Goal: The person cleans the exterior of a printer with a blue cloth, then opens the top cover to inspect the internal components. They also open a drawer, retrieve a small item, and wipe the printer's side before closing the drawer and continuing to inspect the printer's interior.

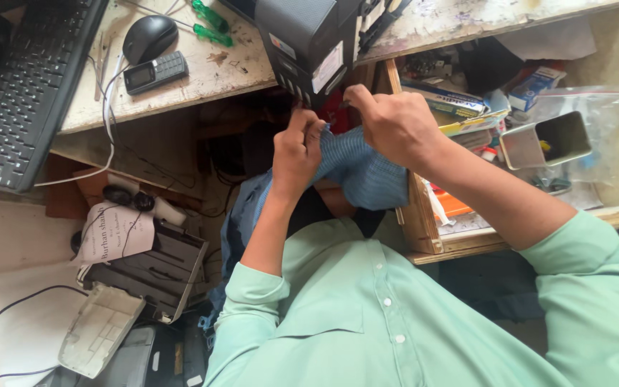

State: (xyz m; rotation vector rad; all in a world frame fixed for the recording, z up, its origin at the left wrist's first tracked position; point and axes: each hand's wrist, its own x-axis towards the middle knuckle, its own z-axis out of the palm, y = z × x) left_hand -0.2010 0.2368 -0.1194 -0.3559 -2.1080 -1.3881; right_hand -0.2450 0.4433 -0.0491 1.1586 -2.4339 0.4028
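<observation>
My left hand [296, 152] and my right hand [394, 123] are both closed on a blue ribbed cloth [363, 172], held in front of my chest just below the desk edge. The left hand pinches the cloth's upper left part. The right hand grips its top edge from above, fingers curled. A dark grey boxy device [308, 39] hangs over the desk edge right above both hands. My sleeves are light green.
On the worn wooden desk [202, 75] lie a black keyboard [26, 86], a black mouse [148, 36], a small black phone [155, 72] and green-handled screwdrivers [213, 23]. An open drawer [424, 229] at right holds boxes, a metal cup [547, 138] and plastic bags. Printer parts [152, 269] lie on the floor at left.
</observation>
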